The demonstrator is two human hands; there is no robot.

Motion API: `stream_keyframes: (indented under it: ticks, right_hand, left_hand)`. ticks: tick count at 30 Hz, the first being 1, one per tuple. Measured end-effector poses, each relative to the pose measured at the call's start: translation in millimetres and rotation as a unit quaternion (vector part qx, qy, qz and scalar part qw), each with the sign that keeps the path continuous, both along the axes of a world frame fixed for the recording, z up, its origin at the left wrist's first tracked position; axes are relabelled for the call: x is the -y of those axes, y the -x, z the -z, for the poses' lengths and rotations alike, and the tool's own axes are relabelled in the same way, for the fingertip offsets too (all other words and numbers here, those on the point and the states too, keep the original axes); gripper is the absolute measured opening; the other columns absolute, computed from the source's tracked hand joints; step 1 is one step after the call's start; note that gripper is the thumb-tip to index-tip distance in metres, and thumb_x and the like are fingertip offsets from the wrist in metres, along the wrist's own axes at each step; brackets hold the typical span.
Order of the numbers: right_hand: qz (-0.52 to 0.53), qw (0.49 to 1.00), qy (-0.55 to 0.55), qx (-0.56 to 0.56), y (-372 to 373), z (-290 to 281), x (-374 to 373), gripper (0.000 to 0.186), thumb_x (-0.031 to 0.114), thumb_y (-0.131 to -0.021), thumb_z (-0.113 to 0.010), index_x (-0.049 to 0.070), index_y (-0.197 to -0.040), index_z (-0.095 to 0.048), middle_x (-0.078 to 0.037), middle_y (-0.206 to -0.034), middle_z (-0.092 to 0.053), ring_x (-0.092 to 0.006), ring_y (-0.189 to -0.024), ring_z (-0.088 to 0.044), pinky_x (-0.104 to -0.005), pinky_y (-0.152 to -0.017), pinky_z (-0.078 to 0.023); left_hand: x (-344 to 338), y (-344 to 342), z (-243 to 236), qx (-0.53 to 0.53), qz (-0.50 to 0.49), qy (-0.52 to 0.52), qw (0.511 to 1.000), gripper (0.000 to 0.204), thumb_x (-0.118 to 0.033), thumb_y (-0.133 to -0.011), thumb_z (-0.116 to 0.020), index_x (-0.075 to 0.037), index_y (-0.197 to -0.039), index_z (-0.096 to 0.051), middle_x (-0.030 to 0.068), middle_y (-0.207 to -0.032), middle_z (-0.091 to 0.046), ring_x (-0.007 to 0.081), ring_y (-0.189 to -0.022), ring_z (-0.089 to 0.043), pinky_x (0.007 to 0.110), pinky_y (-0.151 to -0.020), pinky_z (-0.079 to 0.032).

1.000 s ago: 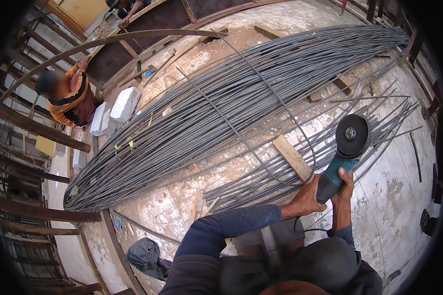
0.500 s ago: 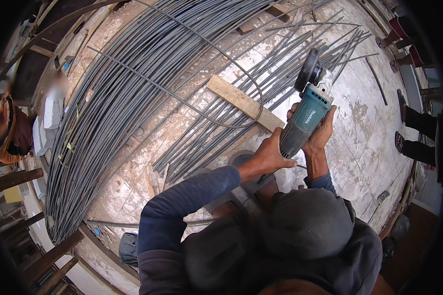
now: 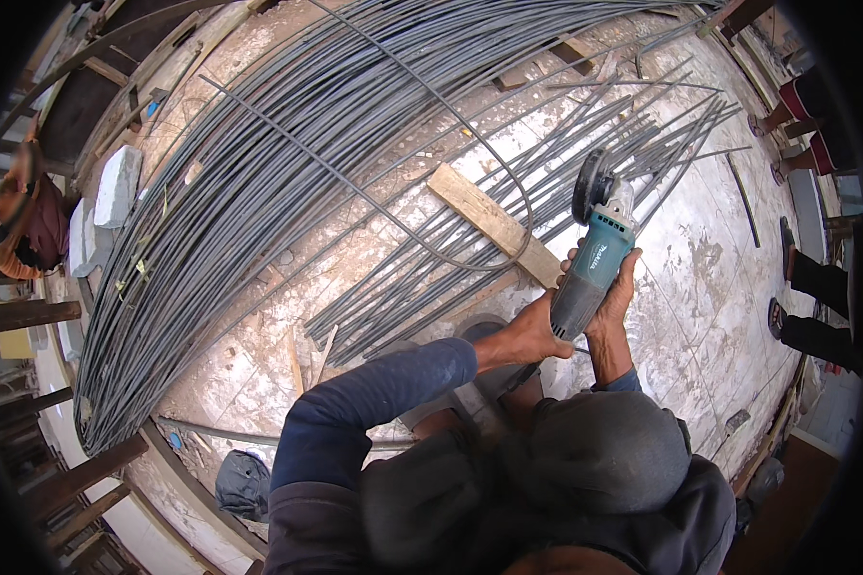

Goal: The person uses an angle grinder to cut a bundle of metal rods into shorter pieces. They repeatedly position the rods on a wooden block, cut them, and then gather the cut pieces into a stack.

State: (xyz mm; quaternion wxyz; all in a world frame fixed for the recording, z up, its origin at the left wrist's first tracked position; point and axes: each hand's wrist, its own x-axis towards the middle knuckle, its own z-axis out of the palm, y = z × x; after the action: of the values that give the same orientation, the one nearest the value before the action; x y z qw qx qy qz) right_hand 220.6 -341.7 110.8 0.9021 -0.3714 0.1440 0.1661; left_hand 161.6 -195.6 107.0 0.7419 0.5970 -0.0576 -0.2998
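Note:
Both of my hands hold a teal and black angle grinder [image 3: 594, 264] in front of my knees. My left hand [image 3: 532, 331] wraps the black rear end of its body. From the right side, my right hand [image 3: 616, 302] grips the middle of the body, its fingers showing past the far side. The grinder's head and dark disc guard [image 3: 593, 187] point away from me, above cut steel rebars [image 3: 470, 240] on the floor. Just left of the tool lies a wooden plank [image 3: 489, 220] across those bars. A bent rebar [image 3: 355, 187] loops over the plank.
A large bundle of long rebars [image 3: 249, 182] curves across the left and far floor. White blocks [image 3: 117, 187] stand beyond it, near a crouching person [image 3: 34, 220]. Other people's legs [image 3: 820, 287] are at the right. A dark cap-like item [image 3: 243, 484] lies at lower left.
The grinder has come slightly nearer to me, still in both hands. The whole view has shifted a little, so the rebars and plank appear lower and farther right.

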Motion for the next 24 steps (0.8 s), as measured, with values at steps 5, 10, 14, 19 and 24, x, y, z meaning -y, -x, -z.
stream_keyframes:
  ticks: [5, 10, 14, 19, 24]
  right_hand:
    - [0.003, 0.999, 0.04, -0.031, -3.7, -1.2, 1.3, 0.08, 0.081, -0.087, -0.032, 0.007, -0.11, -0.054, -0.017, -0.083, -0.063, -0.0272, -0.067, -0.066, -0.0392, -0.051, -0.057]
    - [0.072, 0.961, 0.267, -0.025, -0.3, 4.2, -13.9, 0.059, 0.06, -0.095, -0.05, 0.006, -0.118, -0.05, -0.01, -0.093, -0.059, -0.0215, -0.076, -0.063, -0.0344, -0.067, -0.055]
    - [0.083, 0.951, 0.296, 0.025, -6.5, 18.9, -13.5, 0.043, 0.029, -0.089, -0.072, 0.005, -0.117, -0.05, -0.007, -0.091, -0.057, -0.017, -0.073, -0.059, -0.0316, -0.063, -0.052]
    - [0.04, 0.956, 0.291, 0.018, -32.6, 7.4, -0.5, 0.033, 0.016, -0.081, -0.074, 0.0, -0.103, -0.055, -0.01, -0.08, -0.061, -0.0197, -0.068, -0.063, -0.0317, -0.059, -0.055]
    - [-0.025, 0.954, 0.292, 0.067, -67.7, -8.1, 67.3, 0.046, 0.021, -0.076, -0.071, -0.002, -0.111, -0.053, -0.015, -0.091, -0.062, -0.0245, -0.077, -0.065, -0.0367, -0.067, -0.059]
  left_hand:
    - [5.5, 2.8, 2.0, 0.005, -0.002, 0.02, 1.0, 0.09, -0.002, -0.067, -0.076, 0.006, -0.144, -0.029, 0.0209, -0.132, -0.05, 0.0286, -0.13, -0.045, 0.036, -0.111, -0.035]
    - [5.0, -6.6, 15.5, -0.011, -0.011, -0.167, 0.986, 0.08, -0.013, -0.065, -0.08, 0.01, -0.128, -0.037, 0.0278, -0.115, -0.057, 0.0367, -0.113, -0.058, 0.041, -0.096, -0.047]
    - [14.0, -6.1, 32.5, 0.064, -0.042, -0.222, 0.972, 0.082, -0.021, -0.066, -0.082, 0.012, -0.124, -0.034, 0.0302, -0.107, -0.056, 0.0428, -0.103, -0.059, 0.046, -0.087, -0.049]
    - [-2.1, -19.3, 21.8, 0.246, -0.057, -0.292, 0.923, 0.064, -0.033, -0.082, -0.075, 0.004, -0.124, -0.042, 0.0237, -0.112, -0.052, 0.0383, -0.103, -0.058, 0.045, -0.087, -0.048]
    - [-124.4, -35.7, 2.3, 0.213, -0.448, -0.325, 0.805, 0.031, -0.027, -0.096, -0.059, -0.001, -0.112, -0.053, 0.0167, -0.103, -0.054, 0.0319, -0.091, -0.058, 0.042, -0.082, -0.047]
